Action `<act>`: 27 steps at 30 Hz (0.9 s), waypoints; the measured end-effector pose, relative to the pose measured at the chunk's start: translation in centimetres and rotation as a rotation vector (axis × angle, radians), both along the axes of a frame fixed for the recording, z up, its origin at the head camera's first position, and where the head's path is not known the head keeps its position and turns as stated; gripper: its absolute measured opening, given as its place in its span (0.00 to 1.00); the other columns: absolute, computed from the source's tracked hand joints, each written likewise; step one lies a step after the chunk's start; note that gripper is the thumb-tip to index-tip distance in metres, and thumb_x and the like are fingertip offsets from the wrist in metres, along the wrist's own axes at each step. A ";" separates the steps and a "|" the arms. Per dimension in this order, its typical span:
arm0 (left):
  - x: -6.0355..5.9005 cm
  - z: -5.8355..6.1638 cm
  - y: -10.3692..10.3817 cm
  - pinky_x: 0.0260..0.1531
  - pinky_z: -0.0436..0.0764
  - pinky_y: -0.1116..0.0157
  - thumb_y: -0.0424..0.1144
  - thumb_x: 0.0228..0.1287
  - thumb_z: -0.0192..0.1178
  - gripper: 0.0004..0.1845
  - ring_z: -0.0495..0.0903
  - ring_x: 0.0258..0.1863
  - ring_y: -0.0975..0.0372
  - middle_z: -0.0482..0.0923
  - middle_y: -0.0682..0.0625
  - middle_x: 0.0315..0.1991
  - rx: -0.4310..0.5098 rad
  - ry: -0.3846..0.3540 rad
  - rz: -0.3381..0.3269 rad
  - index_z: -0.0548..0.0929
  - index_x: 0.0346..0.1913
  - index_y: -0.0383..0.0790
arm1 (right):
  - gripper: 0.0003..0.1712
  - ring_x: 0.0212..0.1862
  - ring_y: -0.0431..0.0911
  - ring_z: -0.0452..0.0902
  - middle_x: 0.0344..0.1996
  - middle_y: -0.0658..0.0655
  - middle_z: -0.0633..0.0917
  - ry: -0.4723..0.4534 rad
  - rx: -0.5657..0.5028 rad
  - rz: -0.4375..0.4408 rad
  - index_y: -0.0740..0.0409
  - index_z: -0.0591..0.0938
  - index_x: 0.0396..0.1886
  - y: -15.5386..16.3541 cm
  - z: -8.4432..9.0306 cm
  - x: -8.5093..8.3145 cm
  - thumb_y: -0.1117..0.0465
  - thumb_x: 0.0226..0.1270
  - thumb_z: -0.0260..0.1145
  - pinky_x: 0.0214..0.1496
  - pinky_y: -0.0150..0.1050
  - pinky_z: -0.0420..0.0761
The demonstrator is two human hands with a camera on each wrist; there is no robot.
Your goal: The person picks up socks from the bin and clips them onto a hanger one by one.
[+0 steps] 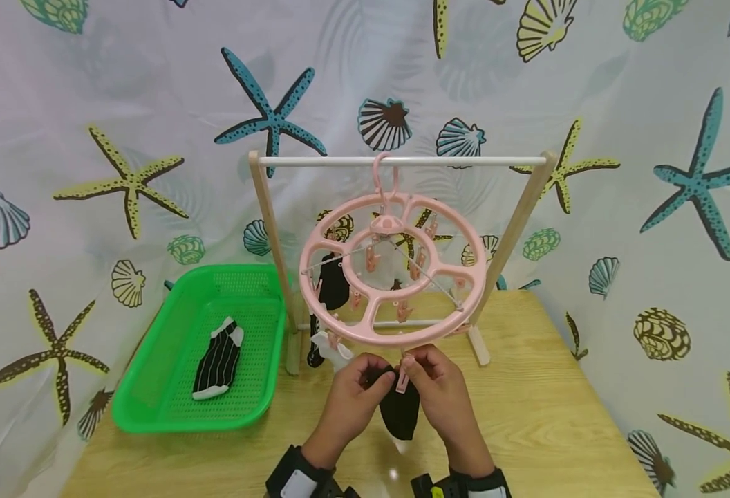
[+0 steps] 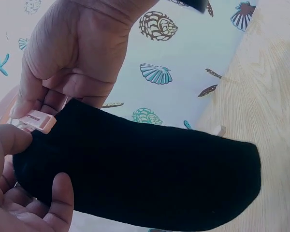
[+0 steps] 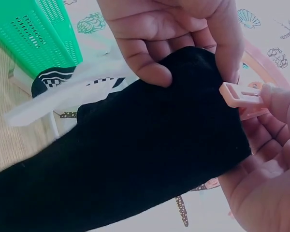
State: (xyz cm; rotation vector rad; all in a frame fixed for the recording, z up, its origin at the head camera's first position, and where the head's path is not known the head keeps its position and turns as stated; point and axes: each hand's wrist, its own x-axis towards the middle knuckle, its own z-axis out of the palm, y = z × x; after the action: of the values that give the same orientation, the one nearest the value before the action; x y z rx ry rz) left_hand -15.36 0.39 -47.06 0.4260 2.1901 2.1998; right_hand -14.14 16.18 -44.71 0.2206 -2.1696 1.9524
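Observation:
Below the front rim of a pink round drying hanger (image 1: 396, 339), a black sock (image 1: 400, 413) hangs toe down between both hands. My left hand (image 1: 357, 391) pinches the sock's upper edge, thumb in front and fingers behind. With thumb and fingers, my right hand (image 1: 442, 387) grips a pink clothespin (image 1: 401, 382) at the sock's top edge. In the right wrist view the end of the clothespin (image 3: 239, 95) lies over the sock's edge; whether its jaws bite the cloth is hard to tell. Fingers of the right hand reach behind the sock (image 2: 150, 164) in the left wrist view.
A wooden stand with a white rod (image 1: 315, 161) carries the hanger. Several clothespins dangle from it; a black sock (image 1: 334, 282) and a white one (image 1: 332, 348) hang at its left. A green basket (image 1: 147, 394) at left holds a striped sock (image 1: 218, 363).

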 end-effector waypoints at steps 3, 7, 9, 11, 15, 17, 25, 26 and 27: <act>0.1 0.0 -0.1 0.36 0.79 0.66 0.33 0.67 0.64 0.07 0.80 0.37 0.61 0.82 0.46 0.39 0.009 -0.007 -0.004 0.82 0.44 0.34 | 0.10 0.37 0.45 0.81 0.39 0.61 0.83 -0.028 0.017 0.006 0.66 0.82 0.46 0.0 0.1 0.1 0.64 0.71 0.65 0.41 0.40 0.81; 0.2 0.2 -0.3 0.37 0.79 0.66 0.35 0.68 0.64 0.08 0.80 0.38 0.61 0.82 0.46 0.40 0.010 -0.009 -0.005 0.82 0.45 0.35 | 0.13 0.37 0.45 0.80 0.42 0.62 0.83 -0.048 0.027 0.017 0.65 0.82 0.50 0.0 0.0 0.1 0.62 0.71 0.65 0.41 0.38 0.80; 0.3 0.3 -0.3 0.37 0.79 0.66 0.35 0.68 0.64 0.08 0.81 0.37 0.61 0.82 0.46 0.40 0.015 -0.007 -0.008 0.82 0.45 0.35 | 0.12 0.36 0.45 0.80 0.41 0.63 0.82 -0.045 0.022 0.022 0.66 0.81 0.49 0.0 0.0 0.1 0.63 0.71 0.65 0.41 0.37 0.80; 0.3 0.5 -0.3 0.37 0.79 0.66 0.36 0.68 0.64 0.08 0.81 0.37 0.61 0.82 0.46 0.40 0.014 -0.001 -0.011 0.82 0.45 0.35 | 0.12 0.35 0.46 0.80 0.40 0.63 0.82 -0.050 0.012 0.023 0.66 0.81 0.48 0.0 0.0 0.0 0.62 0.71 0.65 0.41 0.38 0.80; 0.1 0.6 -0.5 0.35 0.79 0.66 0.38 0.68 0.64 0.08 0.81 0.39 0.60 0.82 0.47 0.40 -0.029 0.015 0.005 0.82 0.44 0.37 | 0.12 0.35 0.46 0.80 0.38 0.63 0.82 -0.051 0.006 0.029 0.65 0.80 0.48 0.0 0.1 -0.1 0.62 0.72 0.65 0.41 0.39 0.80; 0.0 0.6 -0.6 0.35 0.80 0.65 0.39 0.68 0.64 0.08 0.80 0.41 0.59 0.81 0.48 0.41 -0.062 0.037 0.024 0.83 0.43 0.38 | 0.12 0.35 0.47 0.80 0.38 0.63 0.82 -0.053 0.005 0.029 0.65 0.80 0.49 0.1 0.1 -0.1 0.61 0.72 0.65 0.42 0.40 0.81; -0.3 1.8 -1.6 0.33 0.81 0.64 0.35 0.61 0.68 0.04 0.78 0.40 0.61 0.81 0.52 0.39 -0.222 0.462 0.228 0.83 0.38 0.42 | 0.13 0.35 0.47 0.80 0.39 0.64 0.82 -0.048 -0.028 0.055 0.68 0.79 0.50 0.1 -0.1 -0.1 0.64 0.72 0.64 0.41 0.40 0.81; -0.4 2.2 -1.7 0.32 0.80 0.65 0.34 0.60 0.68 0.04 0.77 0.39 0.61 0.81 0.52 0.38 -0.237 0.538 0.261 0.83 0.37 0.42 | 0.13 0.35 0.47 0.80 0.39 0.64 0.82 -0.044 -0.030 0.058 0.68 0.79 0.50 0.1 -0.2 -0.1 0.64 0.71 0.64 0.41 0.40 0.82; -0.4 2.5 -1.8 0.33 0.78 0.64 0.33 0.59 0.69 0.05 0.76 0.38 0.61 0.80 0.53 0.38 -0.254 0.610 0.292 0.83 0.36 0.42 | 0.13 0.35 0.47 0.81 0.39 0.64 0.82 -0.044 -0.033 0.062 0.68 0.79 0.50 0.1 -0.2 -0.1 0.64 0.71 0.64 0.40 0.40 0.82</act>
State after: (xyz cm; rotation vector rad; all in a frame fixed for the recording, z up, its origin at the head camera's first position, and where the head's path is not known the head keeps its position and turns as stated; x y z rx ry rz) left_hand -15.79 -1.38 -44.57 0.9191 2.9643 2.0617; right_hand -14.24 16.24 -44.91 0.2440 -2.1811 2.0435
